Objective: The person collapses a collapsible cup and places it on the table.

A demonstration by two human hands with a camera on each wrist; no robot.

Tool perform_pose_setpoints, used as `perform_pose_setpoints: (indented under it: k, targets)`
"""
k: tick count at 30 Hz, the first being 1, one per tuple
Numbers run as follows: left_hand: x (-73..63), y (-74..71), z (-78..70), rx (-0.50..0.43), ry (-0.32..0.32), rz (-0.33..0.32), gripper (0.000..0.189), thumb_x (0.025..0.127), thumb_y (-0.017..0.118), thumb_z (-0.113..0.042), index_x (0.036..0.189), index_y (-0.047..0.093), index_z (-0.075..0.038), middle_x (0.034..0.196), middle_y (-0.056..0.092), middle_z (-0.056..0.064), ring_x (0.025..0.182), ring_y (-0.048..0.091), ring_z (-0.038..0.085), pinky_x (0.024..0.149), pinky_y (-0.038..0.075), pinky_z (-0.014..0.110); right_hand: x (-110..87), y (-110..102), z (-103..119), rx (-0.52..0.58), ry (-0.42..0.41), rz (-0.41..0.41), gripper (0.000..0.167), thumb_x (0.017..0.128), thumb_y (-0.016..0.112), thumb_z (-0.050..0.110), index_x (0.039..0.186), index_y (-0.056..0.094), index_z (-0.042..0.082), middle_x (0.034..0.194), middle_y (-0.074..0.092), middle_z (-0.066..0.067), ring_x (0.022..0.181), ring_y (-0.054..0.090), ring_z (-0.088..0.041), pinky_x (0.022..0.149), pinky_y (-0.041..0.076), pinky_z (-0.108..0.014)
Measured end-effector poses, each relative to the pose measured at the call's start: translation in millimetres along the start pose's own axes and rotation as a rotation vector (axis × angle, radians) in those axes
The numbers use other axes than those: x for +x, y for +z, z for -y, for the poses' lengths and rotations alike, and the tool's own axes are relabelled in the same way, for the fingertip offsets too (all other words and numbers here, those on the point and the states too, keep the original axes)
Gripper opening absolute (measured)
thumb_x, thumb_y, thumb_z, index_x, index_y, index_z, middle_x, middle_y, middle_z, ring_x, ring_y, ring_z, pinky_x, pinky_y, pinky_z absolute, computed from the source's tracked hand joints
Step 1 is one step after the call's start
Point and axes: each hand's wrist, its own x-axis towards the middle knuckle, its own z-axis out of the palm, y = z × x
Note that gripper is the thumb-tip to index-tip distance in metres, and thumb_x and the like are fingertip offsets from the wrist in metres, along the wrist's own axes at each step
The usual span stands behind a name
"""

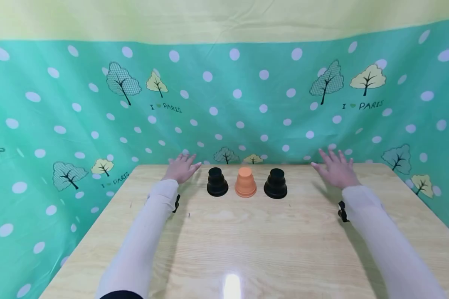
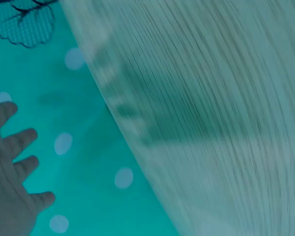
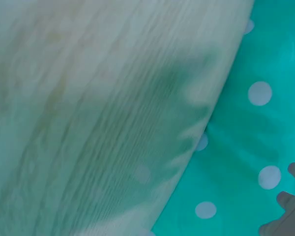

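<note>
Three stepped, upside-down cups stand in a row near the back of the table in the head view. A black cup [image 1: 217, 182] is on the left, an orange cup [image 1: 245, 182] in the middle, and another black cup [image 1: 275, 184] on the right. To the left of the row my left hand [image 1: 180, 168] is held out with fingers spread, holding nothing. My right hand [image 1: 336, 169] reaches out likewise on the far right, its fingers apart and nothing in it. Both wrist views show spread fingers, with hand shadows on the wood.
The light wooden table [image 1: 254, 241] ends at its back edge just behind the cups. A green dotted curtain [image 1: 224, 95] with tree prints hangs behind and along both sides. A bright light reflection lies at the table's front.
</note>
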Motion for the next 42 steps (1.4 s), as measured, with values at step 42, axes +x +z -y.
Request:
perform_pose_setpoints:
  k: [42]
  targets:
    - [-19.1,29.0,-69.7,-0.900,-0.071,-0.128,0.062,0.084,0.072,-0.022,0.137,0.046,-0.006,0.130,0.053,0.015,0.120,0.048,0.032,0.103,0.038,0.046,-49.8,20.9,60.3,0.252,-0.366,-0.133,0.069,0.094,0.057,0.032,0.150,0.023,0.011,0.154,0.019,-0.019,0.140,0.010,-0.044,0.108,0.006,-0.066]
